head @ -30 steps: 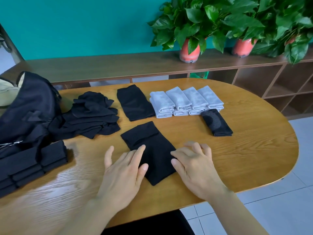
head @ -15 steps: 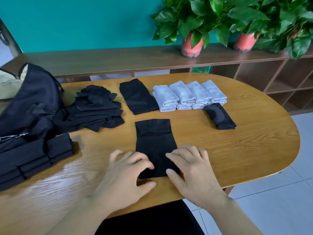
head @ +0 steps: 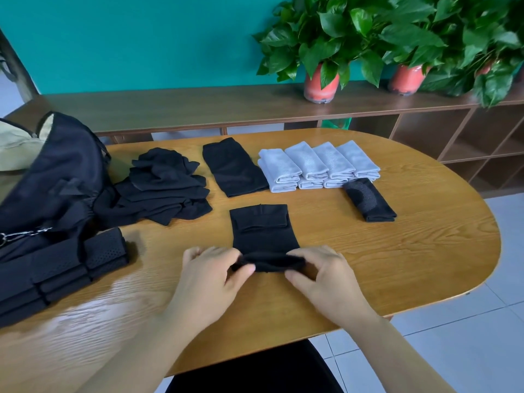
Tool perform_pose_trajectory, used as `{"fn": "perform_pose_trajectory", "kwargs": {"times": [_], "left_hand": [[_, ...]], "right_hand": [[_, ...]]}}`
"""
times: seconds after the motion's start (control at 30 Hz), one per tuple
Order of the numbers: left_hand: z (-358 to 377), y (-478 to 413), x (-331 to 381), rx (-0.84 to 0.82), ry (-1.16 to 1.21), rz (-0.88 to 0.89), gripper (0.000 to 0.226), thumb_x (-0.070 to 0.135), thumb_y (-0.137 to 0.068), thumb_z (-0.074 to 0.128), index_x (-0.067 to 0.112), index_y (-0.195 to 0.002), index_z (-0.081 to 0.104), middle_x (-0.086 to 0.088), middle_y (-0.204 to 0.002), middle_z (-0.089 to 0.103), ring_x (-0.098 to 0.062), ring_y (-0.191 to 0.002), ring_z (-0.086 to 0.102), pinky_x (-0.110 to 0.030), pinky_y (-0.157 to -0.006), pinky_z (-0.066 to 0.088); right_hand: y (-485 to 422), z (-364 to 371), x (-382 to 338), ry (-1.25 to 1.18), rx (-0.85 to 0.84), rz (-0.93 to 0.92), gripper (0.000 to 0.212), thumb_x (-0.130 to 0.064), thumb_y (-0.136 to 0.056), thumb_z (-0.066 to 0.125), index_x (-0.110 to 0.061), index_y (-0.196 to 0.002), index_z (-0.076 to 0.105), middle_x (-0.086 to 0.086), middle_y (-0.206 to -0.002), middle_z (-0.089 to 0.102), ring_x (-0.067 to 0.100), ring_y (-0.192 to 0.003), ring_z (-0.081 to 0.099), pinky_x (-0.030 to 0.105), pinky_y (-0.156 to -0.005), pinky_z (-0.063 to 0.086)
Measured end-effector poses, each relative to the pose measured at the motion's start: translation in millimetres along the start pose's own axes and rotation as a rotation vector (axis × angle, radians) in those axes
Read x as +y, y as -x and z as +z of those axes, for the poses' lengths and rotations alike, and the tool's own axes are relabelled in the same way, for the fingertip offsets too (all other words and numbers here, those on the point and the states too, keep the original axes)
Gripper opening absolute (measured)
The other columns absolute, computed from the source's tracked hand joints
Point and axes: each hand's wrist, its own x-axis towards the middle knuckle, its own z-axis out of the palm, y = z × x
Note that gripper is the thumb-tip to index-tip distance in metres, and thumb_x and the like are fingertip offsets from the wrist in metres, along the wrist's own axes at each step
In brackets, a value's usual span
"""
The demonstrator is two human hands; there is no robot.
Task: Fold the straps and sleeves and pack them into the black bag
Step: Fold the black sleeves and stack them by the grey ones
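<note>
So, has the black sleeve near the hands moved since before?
Yes. The black sleeve turned clockwise: its far end swung right, toward the grey folded row. The left hand and right hand now pinch its near end.

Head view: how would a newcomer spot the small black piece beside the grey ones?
On the oval wooden table, find the row of folded light grey sleeves. In front of its right end lies a small folded black knit sleeve. It is the rightmost black piece, with a speckled patch.
</note>
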Motion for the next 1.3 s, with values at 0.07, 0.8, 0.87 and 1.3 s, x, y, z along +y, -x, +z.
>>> {"fn": "perform_pose_trajectory", "kwargs": {"times": [0.07,0.8,0.87,1.3], "left_hand": [[-2,-9,3,0.002,0.076,-0.114,0.04,0.054,-0.091,0.044,0.028,-0.062,0.038,0.008,-0.052,0.042,-0.008,-0.054,0.044,-0.032,-0.087,0.029],[15,-27,1,0.068,-0.138,-0.329,0.029,0.06,-0.092,0.045,0.035,-0.087,0.059,0.015,-0.065,0.059,-0.004,-0.08,0.049,-0.032,-0.085,0.019],[15,-28,0,0.068,-0.136,-0.32,0.028,0.06,-0.092,0.045,0.036,-0.096,0.057,0.015,-0.069,0.061,-0.004,-0.082,0.052,-0.033,-0.09,0.02],[10,0,21,0.101,-0.13,0.109,0.041,0.025,-0.095,0.047,0.018,-0.135,0.055,0.004,-0.136,0.057,-0.013,-0.128,0.05,-0.035,-0.109,0.027]], "right_hand": [[-14,2,-2,-0.061,0.025,0.143,0.01,-0.034,-0.084,0.07,-0.024,-0.083,0.069,-0.018,-0.076,0.058,0.007,-0.083,0.053,0.028,-0.08,0.04],[-40,27,-2,0.214,0.175,0.266,0.026,-0.05,-0.091,0.058,-0.025,-0.09,0.062,-0.01,-0.076,0.061,0.012,-0.083,0.05,0.029,-0.077,0.035],[-38,27,-3,0.213,0.203,0.266,0.023,-0.047,-0.091,0.059,-0.025,-0.091,0.059,-0.012,-0.072,0.057,0.012,-0.083,0.048,0.029,-0.076,0.037],[-16,30,-16,0.334,0.184,-0.198,0.04,-0.021,-0.095,0.041,-0.01,-0.128,0.059,0.005,-0.13,0.059,0.025,-0.121,0.051,0.036,-0.094,0.039]]}}
